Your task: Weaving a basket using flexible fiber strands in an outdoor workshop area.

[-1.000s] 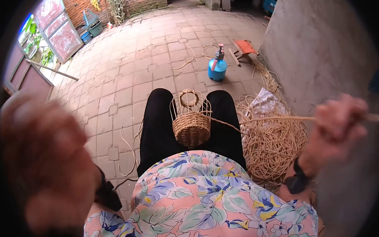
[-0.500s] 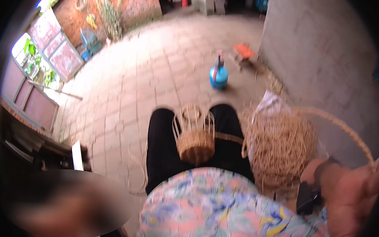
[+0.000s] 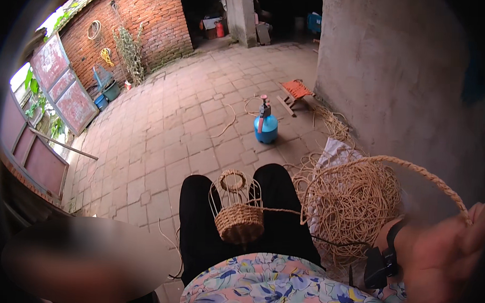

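Observation:
A small half-woven basket (image 3: 239, 222) rests on its side on my lap, on the black trousers. Bare upright stakes run from its woven wall to a ring at the far end. From its right side a straw-coloured twisted cord (image 3: 413, 166) leaves, loops over the cord heap and arches to my right hand. My right hand (image 3: 446, 260) is at the right edge, closed on that cord, with a black band at the wrist. No part of my left hand shows.
A big tangled heap of cord (image 3: 360, 209) lies on a white sack (image 3: 336, 149) to my right. Ahead stand a blue pump sprayer (image 3: 265, 130) and an orange-topped low stool (image 3: 297, 90). A grey wall (image 3: 394, 76) borders the right; a blurred shape covers the lower left.
The view has shifted, so the basket and lap sit lower in the picture. My right hand stays at the right edge with the cord held. The blur has cleared.

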### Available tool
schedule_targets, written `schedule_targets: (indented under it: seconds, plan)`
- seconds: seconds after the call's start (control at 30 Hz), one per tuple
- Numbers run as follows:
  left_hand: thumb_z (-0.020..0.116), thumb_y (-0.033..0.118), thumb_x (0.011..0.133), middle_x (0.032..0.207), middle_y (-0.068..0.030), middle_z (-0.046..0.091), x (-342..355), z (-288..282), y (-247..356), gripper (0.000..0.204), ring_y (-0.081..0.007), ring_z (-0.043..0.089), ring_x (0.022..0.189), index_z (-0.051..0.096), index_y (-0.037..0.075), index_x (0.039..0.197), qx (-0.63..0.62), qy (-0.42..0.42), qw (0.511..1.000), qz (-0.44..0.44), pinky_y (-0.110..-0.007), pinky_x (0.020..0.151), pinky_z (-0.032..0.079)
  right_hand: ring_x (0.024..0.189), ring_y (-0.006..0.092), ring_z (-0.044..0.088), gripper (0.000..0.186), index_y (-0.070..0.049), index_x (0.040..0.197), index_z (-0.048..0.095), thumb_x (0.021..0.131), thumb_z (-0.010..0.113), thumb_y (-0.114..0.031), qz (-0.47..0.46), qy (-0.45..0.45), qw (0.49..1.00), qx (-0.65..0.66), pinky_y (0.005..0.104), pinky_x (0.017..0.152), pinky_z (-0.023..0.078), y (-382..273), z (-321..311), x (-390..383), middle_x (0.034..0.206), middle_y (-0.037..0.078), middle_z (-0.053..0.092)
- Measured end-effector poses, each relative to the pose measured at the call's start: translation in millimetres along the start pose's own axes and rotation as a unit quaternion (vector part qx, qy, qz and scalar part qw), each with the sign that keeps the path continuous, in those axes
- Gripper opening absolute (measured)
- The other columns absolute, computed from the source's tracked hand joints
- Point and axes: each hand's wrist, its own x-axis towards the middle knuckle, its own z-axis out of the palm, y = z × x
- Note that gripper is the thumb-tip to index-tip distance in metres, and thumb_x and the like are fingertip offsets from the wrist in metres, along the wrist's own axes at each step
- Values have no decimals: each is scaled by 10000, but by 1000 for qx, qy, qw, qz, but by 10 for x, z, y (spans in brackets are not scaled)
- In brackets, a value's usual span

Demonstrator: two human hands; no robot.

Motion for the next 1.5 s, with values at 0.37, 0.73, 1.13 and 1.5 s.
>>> schedule_targets:
  seconds: [0.37, 0.73, 1.13, 1.5]
  plan:
    - [586, 41, 874, 659, -40, 618, -762, 1244, -2021, 245, -109, 559, 553, 590, 56, 1118, 253, -138, 836, -468, -280, 493, 435, 590, 102, 552, 146, -2, 982, 606, 938, 545, -126, 533, 9, 844, -62, 256, 533, 431, 544, 914, -925, 713, 49, 605]
    - [632, 226, 784, 804, -166, 676, -1762, 1486, -2665, 269, -327, 666, 820, 658, 135, 1036, 269, -302, 692, -598, -407, 740, 520, 606, 128, 580, 252, -4, 935, 602, 915, 493, -231, 824, -87, 489, 273, 251, 479, 476, 1162, 2291, -2567, 845, 77, 615]
    - [481, 78, 834, 656, -157, 637, -1915, 1286, -2256, 211, -302, 670, 665, 686, 84, 882, 212, -249, 727, -604, -389, 632, 525, 655, 96, 604, 244, 0, 975, 596, 950, 484, -216, 727, -48, 501, 468, 236, 543, 497, 1019, 2381, -2053, 851, 61, 625]
    - [584, 76, 804, 777, -147, 634, -1807, 1191, -2115, 159, -337, 632, 762, 645, 96, 949, 392, -250, 719, -516, -411, 668, 493, 665, 259, 621, 114, -11, 942, 629, 876, 547, -53, 712, -131, 685, 78, 341, 617, 483, 611, 1697, -2269, 727, 132, 619]
